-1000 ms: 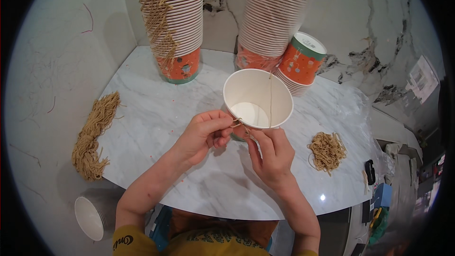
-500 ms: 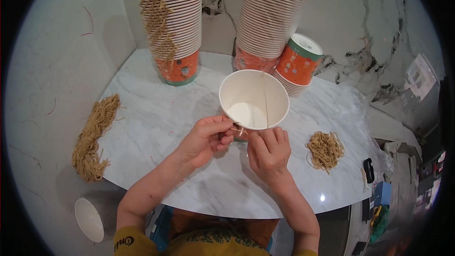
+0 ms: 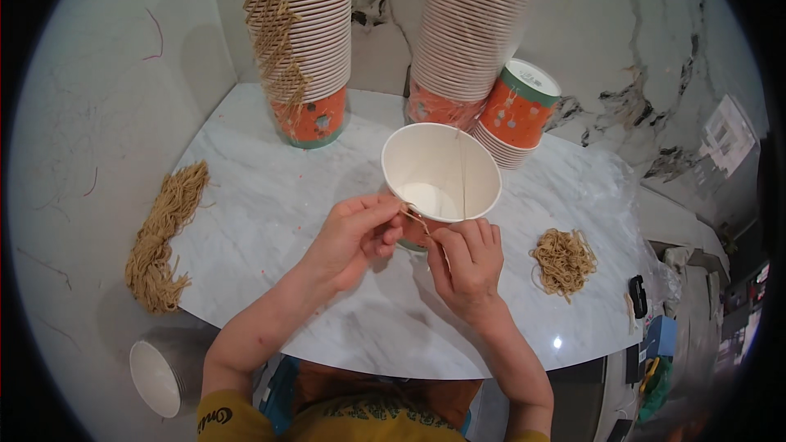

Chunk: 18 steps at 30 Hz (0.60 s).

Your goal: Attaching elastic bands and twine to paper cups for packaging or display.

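Note:
A large paper bucket point(image 3: 442, 160), white inside with an orange and green outside, stands tilted toward me at the middle of the table. A thin strand runs down across the right part of its opening. At its near rim my left hand point(image 3: 360, 233) is closed, thumb and forefinger pinching one end of a short tan string point(image 3: 418, 219). Just to the right, my right hand point(image 3: 467, 258) is closed on the string's other part, its knuckles close to the rim. The string is stretched between my fingertips, in front of the bucket's wall.
Behind stand a tall bucket stack point(image 3: 315, 57) with tan strings hanging down it, a plastic-wrapped stack point(image 3: 475, 24) and a short upside-down stack point(image 3: 520, 106). A string bundle point(image 3: 166, 237) lies at the left edge, a string heap point(image 3: 565, 262) at right. Nested buckets point(image 3: 155, 376) sit lower left.
My right fingers have moved slightly down from the rim, and more of the string now shows between my hands. The bucket has shifted very little.

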{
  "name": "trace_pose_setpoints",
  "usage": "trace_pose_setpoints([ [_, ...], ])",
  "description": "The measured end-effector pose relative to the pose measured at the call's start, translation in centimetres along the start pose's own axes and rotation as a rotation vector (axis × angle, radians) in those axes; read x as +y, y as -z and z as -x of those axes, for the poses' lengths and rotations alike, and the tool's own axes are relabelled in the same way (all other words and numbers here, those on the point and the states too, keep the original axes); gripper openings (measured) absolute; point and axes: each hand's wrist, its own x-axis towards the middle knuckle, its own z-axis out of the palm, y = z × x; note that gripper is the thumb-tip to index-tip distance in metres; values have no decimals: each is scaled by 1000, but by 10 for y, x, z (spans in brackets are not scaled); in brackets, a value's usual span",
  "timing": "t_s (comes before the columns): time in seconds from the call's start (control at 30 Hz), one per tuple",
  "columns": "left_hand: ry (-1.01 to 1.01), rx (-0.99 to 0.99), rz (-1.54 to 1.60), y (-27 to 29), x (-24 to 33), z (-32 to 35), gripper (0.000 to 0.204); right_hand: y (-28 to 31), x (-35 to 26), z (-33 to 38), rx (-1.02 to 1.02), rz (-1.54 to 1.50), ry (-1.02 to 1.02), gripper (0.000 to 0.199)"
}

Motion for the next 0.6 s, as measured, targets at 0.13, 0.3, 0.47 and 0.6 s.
trace_pose_setpoints([
  [0.13, -535, 213, -593, -13, -1, 4, 11, 1, 0, 2, -1, -9, -52, 30],
  [0.3, -1042, 76, -1231, -7, -8, 0, 20, 8, 1, 2, -102, -66, -87, 27],
  [0.47, -1236, -36, -1545, -7, -24, -3, 31, 9, 1, 3, -69, -157, -103, 27],
  [0.6, -1298, -30, -1622, -6, -30, -5, 29, 11, 1, 3, -52, -307, -105, 27],
])
